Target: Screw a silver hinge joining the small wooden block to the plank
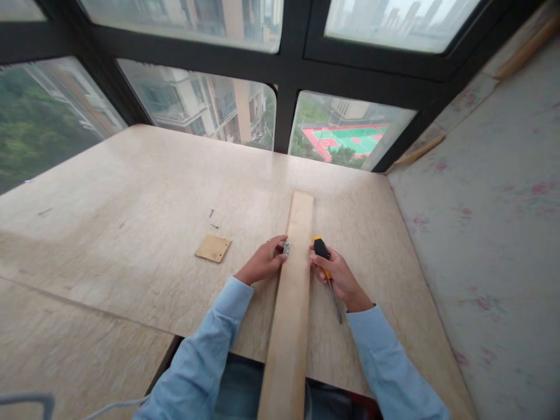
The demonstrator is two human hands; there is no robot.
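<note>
A long pale wooden board [293, 291] runs from the front edge up the middle of the marble-patterned surface. At its left edge, my left hand [268, 259] pinches a small metal bracket or hinge [286, 249] with visible holes between thumb and fingers. On the board's right side, my right hand [335, 269] is closed around a screwdriver [321, 248] with a black and yellow handle. Its shaft points back towards me and down. Two small screws [213, 220] lie left of the board, just beyond a thin square wooden plate [213, 248] with small holes.
The stone-look sill [144, 233] reaches back to dark window frames [289, 76]. A flower-patterned wall [490, 245] bounds the right side. Another thin item [45, 212] lies far left. A grey cable [116, 404] is at the lower left.
</note>
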